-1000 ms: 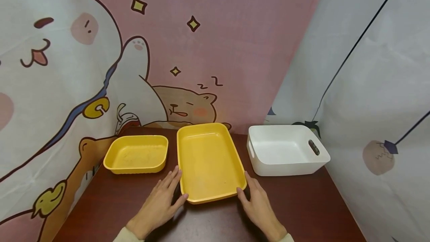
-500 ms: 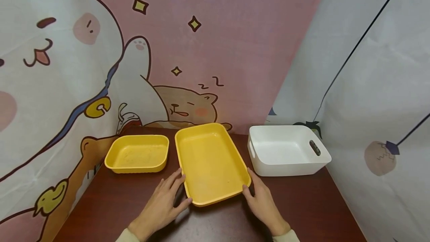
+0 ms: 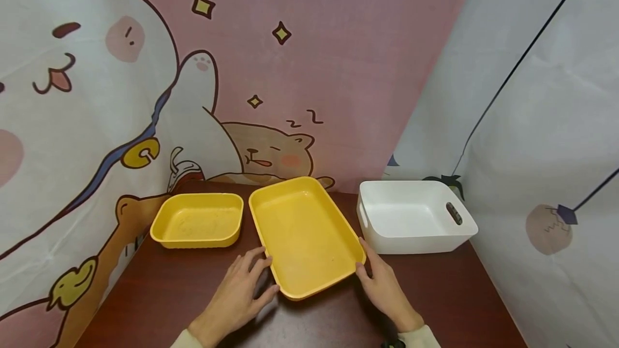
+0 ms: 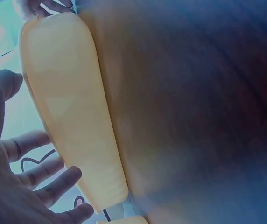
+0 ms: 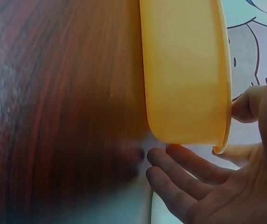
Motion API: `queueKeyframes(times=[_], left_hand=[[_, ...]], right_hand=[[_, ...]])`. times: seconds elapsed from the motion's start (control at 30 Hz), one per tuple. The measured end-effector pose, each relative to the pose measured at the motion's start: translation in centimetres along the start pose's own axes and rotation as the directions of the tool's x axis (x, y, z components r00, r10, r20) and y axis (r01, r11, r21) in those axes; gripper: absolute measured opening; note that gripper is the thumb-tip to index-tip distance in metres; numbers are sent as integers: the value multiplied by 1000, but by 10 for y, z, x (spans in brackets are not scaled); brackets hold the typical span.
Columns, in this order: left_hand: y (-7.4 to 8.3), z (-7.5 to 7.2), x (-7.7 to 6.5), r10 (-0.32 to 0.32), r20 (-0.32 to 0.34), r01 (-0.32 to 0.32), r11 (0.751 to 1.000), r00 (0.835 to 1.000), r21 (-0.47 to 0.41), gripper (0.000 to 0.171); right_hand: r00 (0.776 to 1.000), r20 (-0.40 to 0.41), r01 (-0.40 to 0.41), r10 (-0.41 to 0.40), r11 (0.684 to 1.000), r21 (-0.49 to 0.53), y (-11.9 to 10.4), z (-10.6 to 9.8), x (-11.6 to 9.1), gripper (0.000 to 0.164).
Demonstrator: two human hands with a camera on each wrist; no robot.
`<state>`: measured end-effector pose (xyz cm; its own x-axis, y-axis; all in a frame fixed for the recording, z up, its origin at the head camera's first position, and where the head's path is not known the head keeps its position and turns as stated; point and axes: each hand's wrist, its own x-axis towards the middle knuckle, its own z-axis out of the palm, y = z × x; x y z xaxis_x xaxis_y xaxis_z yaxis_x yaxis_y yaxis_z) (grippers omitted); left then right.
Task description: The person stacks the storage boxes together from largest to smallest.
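In the head view a large yellow tray [image 3: 307, 235] lies slantwise in the middle of the dark wooden table, its near end turned to the right. My left hand [image 3: 237, 291] is at its near left corner, fingers spread and slightly bent along the left rim, thumb by the near wall. At the near right corner is my right hand [image 3: 387, 289], its thumb on the near edge and fingers along the right side. The right wrist view shows the thumb touching the tray's rim [image 5: 228, 70] and the other fingers extended beside the wall. The tray's underside is hidden.
A smaller yellow basket [image 3: 198, 243] stands to the left of the tray. On the right is a white bin [image 3: 416, 243] with handle holes, close to the tray's right side. A cartoon-printed cloth [image 3: 338, 69] hangs behind the table [image 3: 145, 294].
The large tray has turned, its near end swinging right and slightly nearer, its far end shifting a little left. Both my hands have moved slightly right with it.
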<state>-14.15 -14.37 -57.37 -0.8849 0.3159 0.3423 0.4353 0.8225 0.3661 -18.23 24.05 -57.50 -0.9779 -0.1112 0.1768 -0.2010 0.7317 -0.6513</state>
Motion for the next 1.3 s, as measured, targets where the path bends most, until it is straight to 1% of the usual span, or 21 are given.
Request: queueKeyframes(times=[0.07,0.17,0.3,0.47,0.6,0.73,0.87,0.97,1.13,1.2,1.3], left_hand=[[-1,0,2,3,-10,-3,1000,1000,5,51],[-3,-2,6,0,-29,0,1000,1000,13,45],[-9,-6,15,-12,-61,14,1000,998,23,42],[-20,-13,35,-24,-123,30,999,992,44,50],[-30,-16,56,-42,-139,51,997,989,62,59],[-40,-16,75,-77,-128,84,995,989,54,63],[-50,-16,93,-131,-96,134,990,987,30,65],[-56,-18,106,-162,-75,164,986,984,26,66],[-64,-21,127,-181,-41,182,983,983,27,68],[-66,-21,134,-196,-12,197,980,980,26,68],[-70,-21,142,-230,40,230,973,972,21,65]], right_hand=[[1000,-10,5,-5,1000,-9,-1,0,-1,68],[1000,-16,-21,21,1000,-19,-5,0,-2,73],[996,4,-90,90,996,-11,-14,0,-7,88],[985,25,-171,171,985,-1,-28,2,-13,99],[973,50,-227,225,973,32,-38,6,-17,107],[951,110,-298,290,952,64,-48,10,-21,117],[927,141,-362,349,929,79,-55,13,-25,120],[923,160,-370,351,922,112,-58,17,-29,122],[904,228,-406,361,893,195,-62,26,-35,126],[900,243,-415,363,884,216,-63,29,-36,128],[900,250,-415,358,879,235,-66,33,-37,131]])
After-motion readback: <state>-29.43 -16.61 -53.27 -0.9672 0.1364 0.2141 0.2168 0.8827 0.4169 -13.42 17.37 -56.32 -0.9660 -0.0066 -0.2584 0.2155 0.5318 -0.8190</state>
